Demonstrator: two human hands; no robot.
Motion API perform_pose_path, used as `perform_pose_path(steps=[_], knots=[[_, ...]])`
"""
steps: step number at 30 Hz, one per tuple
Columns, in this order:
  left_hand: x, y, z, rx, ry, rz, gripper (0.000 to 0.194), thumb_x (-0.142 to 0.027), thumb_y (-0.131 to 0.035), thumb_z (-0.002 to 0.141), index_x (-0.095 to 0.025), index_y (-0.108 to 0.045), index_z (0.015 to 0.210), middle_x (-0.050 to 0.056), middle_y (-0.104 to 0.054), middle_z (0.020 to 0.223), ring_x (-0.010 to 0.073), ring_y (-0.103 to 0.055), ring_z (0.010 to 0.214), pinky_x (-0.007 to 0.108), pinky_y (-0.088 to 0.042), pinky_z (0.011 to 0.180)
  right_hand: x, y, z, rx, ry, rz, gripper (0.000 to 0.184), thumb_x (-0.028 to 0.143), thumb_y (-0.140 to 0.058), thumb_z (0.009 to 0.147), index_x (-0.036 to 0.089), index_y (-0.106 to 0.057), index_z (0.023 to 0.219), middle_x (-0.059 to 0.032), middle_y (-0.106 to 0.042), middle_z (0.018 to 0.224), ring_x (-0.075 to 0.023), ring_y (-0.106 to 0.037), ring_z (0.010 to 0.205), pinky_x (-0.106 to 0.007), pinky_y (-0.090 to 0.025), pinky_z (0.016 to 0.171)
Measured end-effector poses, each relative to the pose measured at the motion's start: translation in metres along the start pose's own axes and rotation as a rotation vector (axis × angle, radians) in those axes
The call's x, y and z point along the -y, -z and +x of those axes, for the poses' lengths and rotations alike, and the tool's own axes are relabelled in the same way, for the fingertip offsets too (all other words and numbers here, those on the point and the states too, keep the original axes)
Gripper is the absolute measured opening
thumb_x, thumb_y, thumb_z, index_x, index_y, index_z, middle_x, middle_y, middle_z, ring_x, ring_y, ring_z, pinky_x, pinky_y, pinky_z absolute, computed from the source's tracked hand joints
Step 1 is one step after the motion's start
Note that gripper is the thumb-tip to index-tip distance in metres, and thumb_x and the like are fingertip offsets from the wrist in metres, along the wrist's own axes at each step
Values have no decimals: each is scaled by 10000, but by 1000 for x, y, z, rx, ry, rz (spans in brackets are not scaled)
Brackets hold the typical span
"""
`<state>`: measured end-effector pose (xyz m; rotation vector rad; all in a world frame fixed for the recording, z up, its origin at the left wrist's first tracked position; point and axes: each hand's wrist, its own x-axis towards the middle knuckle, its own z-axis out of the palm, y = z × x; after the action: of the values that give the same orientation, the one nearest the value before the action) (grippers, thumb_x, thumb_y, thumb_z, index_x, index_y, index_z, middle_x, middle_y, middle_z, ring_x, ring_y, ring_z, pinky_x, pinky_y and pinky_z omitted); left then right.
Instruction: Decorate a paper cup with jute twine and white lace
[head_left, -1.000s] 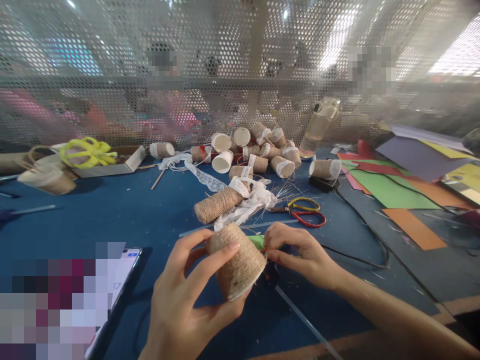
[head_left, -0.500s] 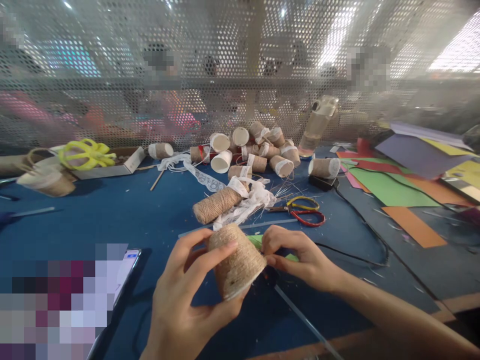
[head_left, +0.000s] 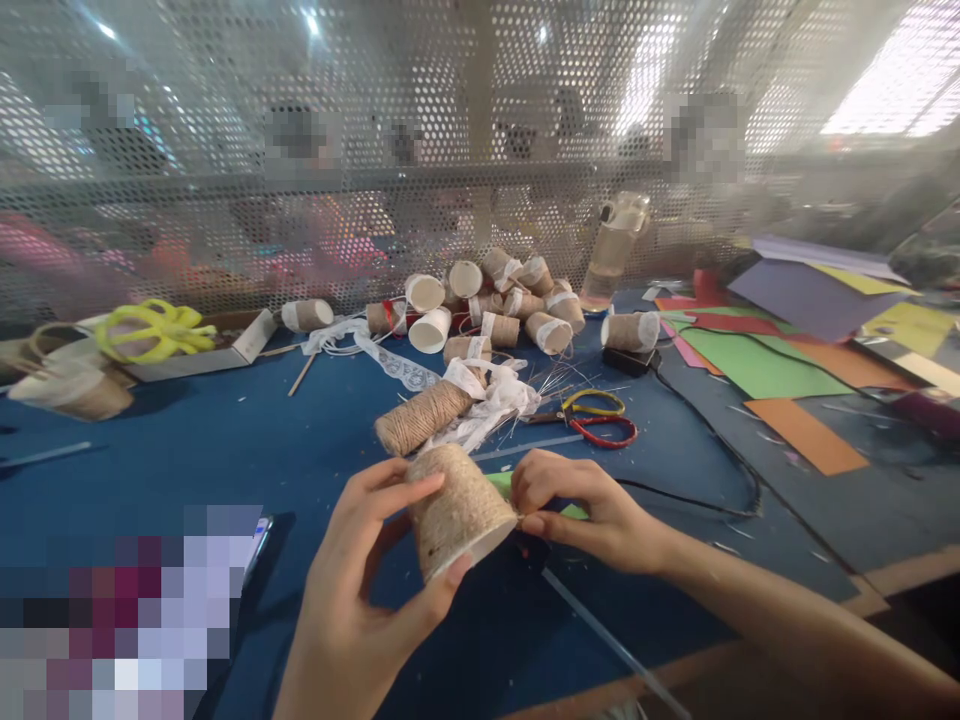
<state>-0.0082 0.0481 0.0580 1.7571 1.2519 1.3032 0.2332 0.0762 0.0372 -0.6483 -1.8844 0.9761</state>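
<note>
My left hand (head_left: pixel 375 560) is closed round a paper cup wrapped in jute twine (head_left: pixel 459 510), tilted with its white rim toward the lower right. Fingers lie over the top and side, the thumb at the rim. At the cup's right edge, my right hand (head_left: pixel 577 510) pinches what looks like a thin end of twine; the fingertips partly hide it. A glue stick (head_left: pixel 600 630) runs from a dark glue gun tip beneath the hands. Green paper (head_left: pixel 499 484) shows behind the cup. Just beyond lie a roll of twine (head_left: pixel 424 415) and white lace (head_left: pixel 491 405).
Scissors with yellow and red handles (head_left: pixel 600 418) lie past my right hand. Several twine-wrapped cups (head_left: pixel 501 328) are heaped before the perforated screen (head_left: pixel 450 130), near a water bottle (head_left: pixel 611 250). Coloured paper (head_left: pixel 772 365) and a black cable (head_left: pixel 720 445) are at right, a phone (head_left: pixel 259 540) at left.
The cup has turned slightly in my left hand, showing more of its rim. My right hand stays pinched at its edge. The whole view has shifted a little.
</note>
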Motion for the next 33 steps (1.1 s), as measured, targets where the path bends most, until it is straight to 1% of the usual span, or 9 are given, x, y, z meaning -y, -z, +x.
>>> perform_pose_path(steps=[6,9,13,17,21,25,28,30,33], knots=[[1,-1,0,22,-23,-18,320,-261,-743,841,-357,-700,1143,19,-549,1283,200,-602,1163,263,-601,879,-2,0,1,17,-19,12,142,244,-666,968,181,-695,844,-39,-675,801,-175,-611,851,-360,-508,832],[3,0,1,25,-16,-10,327,-263,-752,831,-350,-706,1142,28,-551,1290,219,-592,1185,277,-604,880,-1,0,1,39,-12,8,133,240,-667,966,176,-701,854,-45,-677,823,-175,-615,865,-359,-514,834],[2,-1,1,8,40,-22,295,-342,-756,832,-305,-706,1121,64,-544,1294,265,-602,1194,317,-625,855,2,-1,1,47,3,-22,112,250,-686,954,182,-691,864,-45,-688,853,-178,-626,887,-373,-522,864],[-4,-2,2,2,122,-86,266,-378,-717,869,-305,-680,1122,62,-531,1307,256,-594,1226,291,-620,863,-1,-3,2,48,52,-107,116,273,-754,903,182,-682,906,-48,-694,878,-193,-639,923,-377,-535,868],[-12,0,1,-3,168,-200,287,-374,-720,873,-298,-663,1144,62,-530,1342,239,-601,1226,263,-606,875,-8,-4,11,38,69,-250,73,233,-643,975,178,-682,947,-85,-677,977,-196,-637,959,-369,-548,862],[-16,4,-1,-25,194,-300,292,-399,-748,860,-335,-684,1138,32,-570,1357,198,-636,1178,199,-583,831,-19,-5,36,48,43,-446,110,249,-615,985,174,-696,976,-91,-633,1007,-197,-616,932,-372,-557,842],[-15,6,-2,-34,198,-364,326,-461,-781,827,-340,-706,1121,31,-583,1356,200,-650,1150,200,-574,808,-32,-8,64,142,53,-624,134,228,-600,984,157,-713,991,-103,-656,984,-231,-601,948,-447,-533,889],[-13,7,-2,-42,184,-382,338,-495,-783,817,-337,-715,1108,35,-585,1347,214,-648,1153,215,-577,800,-40,-10,83,220,17,-635,122,198,-609,974,174,-724,1006,-83,-691,985,-231,-622,981,-467,-497,967],[-12,7,-1,-56,167,-371,338,-501,-772,826,-329,-705,1109,40,-582,1346,232,-635,1184,237,-580,813,-47,-10,109,262,-27,-607,218,187,-520,1013,204,-734,974,-27,-723,910,-188,-672,890,-374,-520,888]])
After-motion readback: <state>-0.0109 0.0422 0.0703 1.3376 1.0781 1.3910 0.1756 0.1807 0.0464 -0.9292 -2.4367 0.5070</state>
